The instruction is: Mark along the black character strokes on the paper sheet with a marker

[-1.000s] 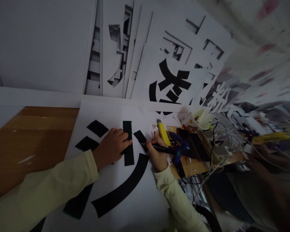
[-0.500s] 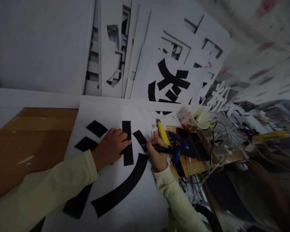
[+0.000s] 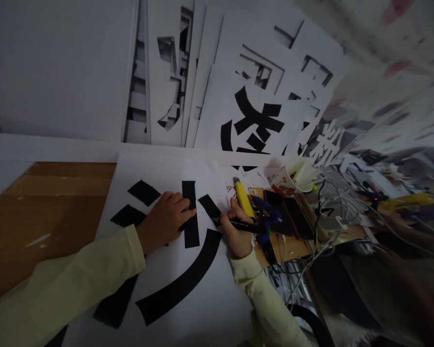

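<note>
A large white sheet (image 3: pixel 202 294) lies before me with bold black strokes of a character on it. My left hand (image 3: pixel 169 214) rests on the sheet, fingers bent but apart, the fingertips pressing at the upright black stroke (image 3: pixel 191 226); it grips nothing. In my right hand (image 3: pixel 237 233) is a black marker pen (image 3: pixel 248 226), its tip end beside the short slanted black stroke (image 3: pixel 210 207). Just below that, a long curved black stroke (image 3: pixel 188 282) sweeps down to the left. My left forearm covers part of the strokes on that side.
Right of the sheet lie a yellow utility knife (image 3: pixel 243 198), a blue glue gun (image 3: pixel 265 212), dark phones (image 3: pixel 297 217) and a paper cup (image 3: pixel 285 180) of scraps. Cables (image 3: pixel 323 241) trail beyond. Cut-out boards (image 3: pixel 210 96) lean behind. Another person's hand (image 3: pixel 394 226) is at far right.
The marker pen and my right hand have shifted very slightly at the short slanted stroke. My left hand stays in place. The whole view has drifted a little to the left.
</note>
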A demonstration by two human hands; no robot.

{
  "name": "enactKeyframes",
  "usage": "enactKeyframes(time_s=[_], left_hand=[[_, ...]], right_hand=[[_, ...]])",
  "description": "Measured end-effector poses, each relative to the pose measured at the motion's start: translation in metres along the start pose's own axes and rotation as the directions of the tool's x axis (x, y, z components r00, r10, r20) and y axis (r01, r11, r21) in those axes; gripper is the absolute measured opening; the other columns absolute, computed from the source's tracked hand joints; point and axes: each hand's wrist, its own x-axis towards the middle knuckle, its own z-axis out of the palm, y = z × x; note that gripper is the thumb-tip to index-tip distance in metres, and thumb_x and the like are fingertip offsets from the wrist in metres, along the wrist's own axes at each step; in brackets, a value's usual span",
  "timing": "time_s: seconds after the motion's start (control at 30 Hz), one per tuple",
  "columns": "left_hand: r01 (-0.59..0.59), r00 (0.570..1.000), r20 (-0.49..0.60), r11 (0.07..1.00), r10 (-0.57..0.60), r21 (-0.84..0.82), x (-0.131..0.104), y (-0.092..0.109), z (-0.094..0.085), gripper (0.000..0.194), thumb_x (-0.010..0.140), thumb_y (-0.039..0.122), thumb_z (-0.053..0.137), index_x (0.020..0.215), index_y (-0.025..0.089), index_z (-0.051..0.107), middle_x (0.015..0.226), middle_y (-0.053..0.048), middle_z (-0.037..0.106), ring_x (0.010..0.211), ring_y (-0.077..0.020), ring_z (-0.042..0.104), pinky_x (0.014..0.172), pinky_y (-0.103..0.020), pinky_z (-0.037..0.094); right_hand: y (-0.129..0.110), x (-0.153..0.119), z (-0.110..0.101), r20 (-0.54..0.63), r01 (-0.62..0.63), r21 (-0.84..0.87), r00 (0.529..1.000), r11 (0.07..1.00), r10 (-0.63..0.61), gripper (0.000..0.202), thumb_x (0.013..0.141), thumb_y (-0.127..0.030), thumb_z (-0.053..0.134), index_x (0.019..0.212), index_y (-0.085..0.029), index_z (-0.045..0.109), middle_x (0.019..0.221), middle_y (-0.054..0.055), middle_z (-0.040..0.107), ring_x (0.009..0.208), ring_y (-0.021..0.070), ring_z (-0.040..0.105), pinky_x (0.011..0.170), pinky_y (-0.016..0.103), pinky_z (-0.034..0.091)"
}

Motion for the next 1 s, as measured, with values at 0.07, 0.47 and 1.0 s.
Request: enactKeyframes(time_s=[0.07, 0.47, 1.0], left_hand=[[0.002, 1.000, -0.001, 1.000, -0.002, -0.004, 0.000, 0.000, 0.000, 0.044, 0.067, -0.002, 0.059, 0.108, 0.014, 0.065, 0.089, -0.006, 0.061, 0.085, -0.0227, 0.049, 0.076, -0.038, 0.038], [-0.016, 1.000, -0.026, 1.000, 0.016, -0.011, -0.001, -0.001, 0.000, 0.047, 0.065, -0.003, 0.061, 0.108, 0.013, 0.065, 0.088, -0.006, 0.061, 0.085, -0.0229, 0.049, 0.076, -0.037, 0.038], [-0.021, 0.999, -0.028, 1.000, 0.021, -0.015, 0.000, 0.000, -0.001, 0.046, 0.066, -0.004, 0.055, 0.107, 0.013, 0.066, 0.088, -0.007, 0.061, 0.085, -0.0231, 0.049, 0.076, -0.039, 0.041]], right_hand=[[0.001, -0.001, -0.001, -0.006, -0.001, 0.012, 1.000, 1.000, 0.001, 0.030, 0.075, -0.017, 0.059, 0.054, -0.023, 0.038, 0.052, -0.009, 0.038, 0.047, 0.0088, 0.035, 0.111, 0.049, 0.037], [-0.003, -0.006, -0.007, -0.010, -0.008, 0.042, 1.000, 0.999, 0.008, 0.030, 0.075, -0.016, 0.059, 0.055, -0.023, 0.038, 0.051, -0.009, 0.037, 0.049, 0.0099, 0.036, 0.110, 0.050, 0.037], [-0.006, -0.013, -0.013, -0.062, -0.066, -0.029, 0.996, 0.997, 0.064, 0.029, 0.073, -0.021, 0.060, 0.053, -0.025, 0.039, 0.051, -0.006, 0.042, 0.053, 0.0143, 0.050, 0.104, 0.048, 0.042]])
